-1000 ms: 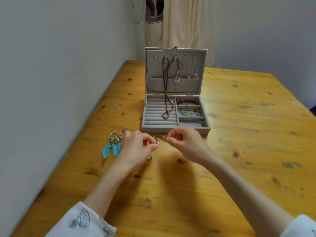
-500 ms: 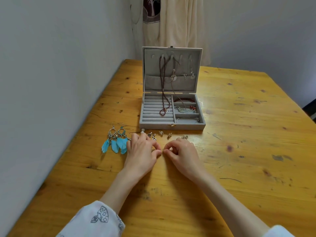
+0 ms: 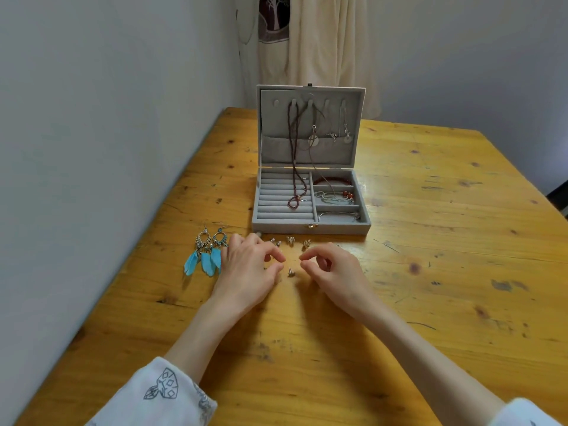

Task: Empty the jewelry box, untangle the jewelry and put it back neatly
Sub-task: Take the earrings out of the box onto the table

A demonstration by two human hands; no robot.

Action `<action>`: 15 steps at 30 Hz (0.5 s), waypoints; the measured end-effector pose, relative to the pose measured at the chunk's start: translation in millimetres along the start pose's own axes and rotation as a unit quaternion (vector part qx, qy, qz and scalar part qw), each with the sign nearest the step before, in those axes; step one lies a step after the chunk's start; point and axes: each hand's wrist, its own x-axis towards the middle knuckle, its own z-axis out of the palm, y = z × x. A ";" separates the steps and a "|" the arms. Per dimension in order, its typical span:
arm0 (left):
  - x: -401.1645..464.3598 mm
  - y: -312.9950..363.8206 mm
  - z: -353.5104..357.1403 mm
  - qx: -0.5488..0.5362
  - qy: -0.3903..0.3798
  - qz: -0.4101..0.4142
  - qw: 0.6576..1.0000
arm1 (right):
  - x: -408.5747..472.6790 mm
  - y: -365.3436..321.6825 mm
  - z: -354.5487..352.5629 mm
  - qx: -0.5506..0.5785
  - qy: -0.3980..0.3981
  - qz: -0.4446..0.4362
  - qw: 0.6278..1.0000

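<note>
Between your two hands a small silver stud earring (image 3: 290,272) lies on the yellow wooden surface (image 3: 430,241), just right of your left hand (image 3: 249,269) and just left of your right hand (image 3: 333,269). Both grips hover loosely curled, holding nothing. Your left fingertips look nearer. Behind, the open grey velvet jewelry box (image 3: 310,224) holds necklaces.

Left hand (image 3: 246,269) and right hand (image 3: 333,270) low and near each other, fingers loosely curled, thumb and forefinger tips apart, forearms outstretched.

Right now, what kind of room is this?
Probably a room at home: a wooden table pushed against a plain wall, a cream curtain in the corner, and a jewelry box with earrings.
</note>
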 end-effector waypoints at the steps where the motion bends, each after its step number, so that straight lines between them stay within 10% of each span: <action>1: 5.0 0.1 -3.2 -0.002 0.004 0.006 1.000 | 3.9 0.2 -3.9 0.006 0.001 -0.002 1.000; 15: 104.2 11.4 1.5 0.138 0.004 0.121 0.983 | 109.9 12.9 -26.6 -0.139 0.028 0.010 0.990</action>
